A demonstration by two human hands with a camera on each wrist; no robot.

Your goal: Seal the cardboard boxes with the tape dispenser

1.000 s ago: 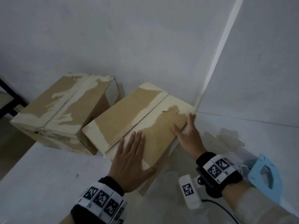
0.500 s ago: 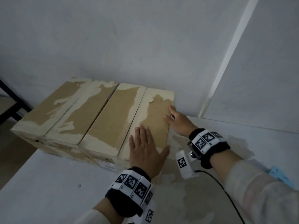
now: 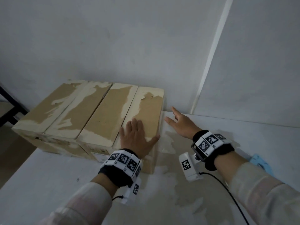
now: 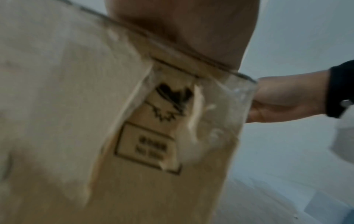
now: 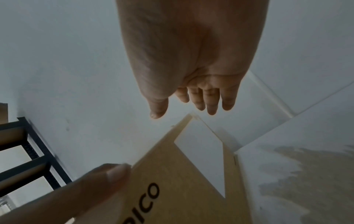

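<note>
Two worn cardboard boxes stand side by side against the wall, flaps closed. My left hand (image 3: 137, 135) lies flat with straight fingers on the near right corner of the right box (image 3: 113, 114), which touches the left box (image 3: 61, 111). My right hand (image 3: 176, 121) hovers just right of that box, fingers spread, holding nothing; in the right wrist view its fingers (image 5: 208, 98) hang clear above the box's side (image 5: 182, 189). The left wrist view shows the box's front (image 4: 153, 151) under my palm. A blue tape dispenser (image 3: 259, 163) peeks out behind my right forearm.
The boxes sit on a white table (image 3: 48, 184) with worn patches, in a corner of white walls (image 3: 146, 46). A black metal shelf frame (image 5: 34, 151) stands to the left beyond the table. A cable (image 3: 227, 189) trails from my right wrist camera.
The right box has swung round and slid left until it sits flush against the left box. My right hand has come off the box's right side; my left hand stays flat on top.
</note>
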